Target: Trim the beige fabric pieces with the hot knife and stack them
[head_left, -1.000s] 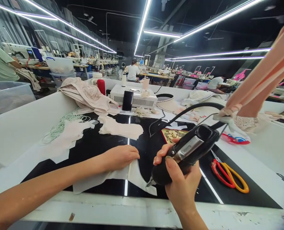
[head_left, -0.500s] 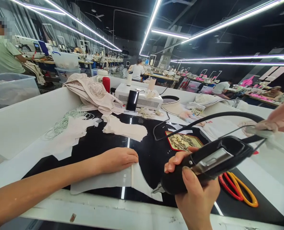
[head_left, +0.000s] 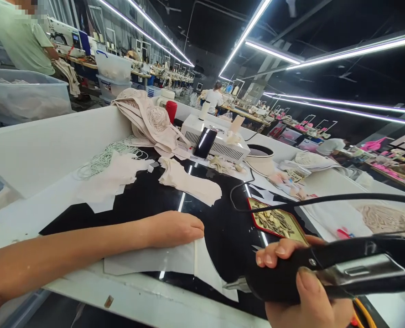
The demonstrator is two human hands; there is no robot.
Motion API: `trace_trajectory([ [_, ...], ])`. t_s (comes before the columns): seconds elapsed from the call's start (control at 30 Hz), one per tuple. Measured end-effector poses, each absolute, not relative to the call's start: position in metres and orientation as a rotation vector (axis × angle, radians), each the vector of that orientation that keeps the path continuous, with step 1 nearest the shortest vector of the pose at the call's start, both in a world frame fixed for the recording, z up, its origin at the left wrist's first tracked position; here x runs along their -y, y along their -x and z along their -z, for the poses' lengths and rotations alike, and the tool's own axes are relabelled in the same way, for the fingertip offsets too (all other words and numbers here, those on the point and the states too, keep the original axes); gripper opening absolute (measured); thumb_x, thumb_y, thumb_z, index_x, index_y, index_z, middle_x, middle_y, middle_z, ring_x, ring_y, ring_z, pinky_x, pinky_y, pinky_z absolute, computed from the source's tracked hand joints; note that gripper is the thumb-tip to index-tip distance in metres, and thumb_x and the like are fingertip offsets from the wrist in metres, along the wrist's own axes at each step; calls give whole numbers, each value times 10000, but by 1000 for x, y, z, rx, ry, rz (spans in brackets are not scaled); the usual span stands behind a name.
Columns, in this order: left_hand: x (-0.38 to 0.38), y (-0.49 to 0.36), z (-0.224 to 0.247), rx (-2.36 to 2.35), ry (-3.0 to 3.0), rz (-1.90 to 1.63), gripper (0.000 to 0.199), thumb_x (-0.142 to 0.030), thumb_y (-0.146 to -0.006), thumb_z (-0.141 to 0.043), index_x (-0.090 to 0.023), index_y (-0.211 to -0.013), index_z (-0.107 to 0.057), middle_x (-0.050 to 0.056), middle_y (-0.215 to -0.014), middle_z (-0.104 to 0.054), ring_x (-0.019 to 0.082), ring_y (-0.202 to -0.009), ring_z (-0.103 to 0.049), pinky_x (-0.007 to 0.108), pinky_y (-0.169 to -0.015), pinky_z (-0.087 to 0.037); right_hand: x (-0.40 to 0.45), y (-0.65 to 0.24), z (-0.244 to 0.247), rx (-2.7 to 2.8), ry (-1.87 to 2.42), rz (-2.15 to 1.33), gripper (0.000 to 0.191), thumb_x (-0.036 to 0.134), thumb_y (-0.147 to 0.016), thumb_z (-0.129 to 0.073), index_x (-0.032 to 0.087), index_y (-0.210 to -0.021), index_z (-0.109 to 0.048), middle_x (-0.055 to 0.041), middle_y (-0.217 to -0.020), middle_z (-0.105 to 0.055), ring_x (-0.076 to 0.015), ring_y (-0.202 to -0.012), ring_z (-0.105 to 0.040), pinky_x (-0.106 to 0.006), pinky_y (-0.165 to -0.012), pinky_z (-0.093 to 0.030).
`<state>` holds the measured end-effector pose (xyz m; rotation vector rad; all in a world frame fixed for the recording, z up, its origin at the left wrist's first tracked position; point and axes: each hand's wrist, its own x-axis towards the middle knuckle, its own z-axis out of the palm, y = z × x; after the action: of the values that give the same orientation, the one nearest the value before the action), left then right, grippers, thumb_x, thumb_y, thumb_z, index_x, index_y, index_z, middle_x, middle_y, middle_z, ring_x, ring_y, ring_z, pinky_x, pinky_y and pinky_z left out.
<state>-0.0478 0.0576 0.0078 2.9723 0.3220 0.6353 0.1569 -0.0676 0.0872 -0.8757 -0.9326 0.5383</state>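
Observation:
My left hand is closed at the upper edge of a pale fabric piece, holding it on the black tabletop. A narrow cream strip runs down the fabric from beside my fingertips, which are partly hidden. My right hand is wrapped round a black corded handheld tool. The tool's pointed metal tip lies just at the fabric's curved right edge; whether it touches I cannot tell. Under the tool, orange-handled scissors show only in part.
Beyond my hands lie stacked cream cut pieces and green cord. A red-rimmed tray holds seeds. Further back stand a phone and a white vented box. The tool's black cable crosses the right side. Co-workers sit beyond.
Another person's hand, which held the cable at the right edge, has left the view. The tool's rear end has swung lower and right. My view has tilted; my left hand keeps its place on the fabric.

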Motion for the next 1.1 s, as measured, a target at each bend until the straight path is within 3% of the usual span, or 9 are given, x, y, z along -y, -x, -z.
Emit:
trace_trajectory([
  [0.3,-55,52,-10,-315,-2943,-694,199,2,-968,-599,-165,-1028,-689,39,-1149,-751,164,-1005,-733,222,-775,-550,28,-144,-100,816,847,-485,429,255,-659,-812,243,-1052,-639,53,-691,-630,-138,-541,-573,-283,-484,-562],
  [0.5,-54,52,-9,-353,-2938,-643,204,-12,-996,-552,-179,-985,-669,24,-1133,-746,155,-988,-730,221,-756,-543,-7,-130,-91,840,770,-477,369,244,-732,-807,236,-1056,-631,59,-744,-658,-122,-557,-604,-274,-522,-566],
  [1.1,-56,52,-14,-303,-2946,-566,207,-14,-1016,-533,-159,-1084,-664,37,-1185,-729,158,-1062,-711,243,-883,-547,-10,-121,-83,861,772,-491,372,228,-789,-786,238,-1103,-588,69,-745,-665,-120,-566,-613,-277,-554,-557],
])
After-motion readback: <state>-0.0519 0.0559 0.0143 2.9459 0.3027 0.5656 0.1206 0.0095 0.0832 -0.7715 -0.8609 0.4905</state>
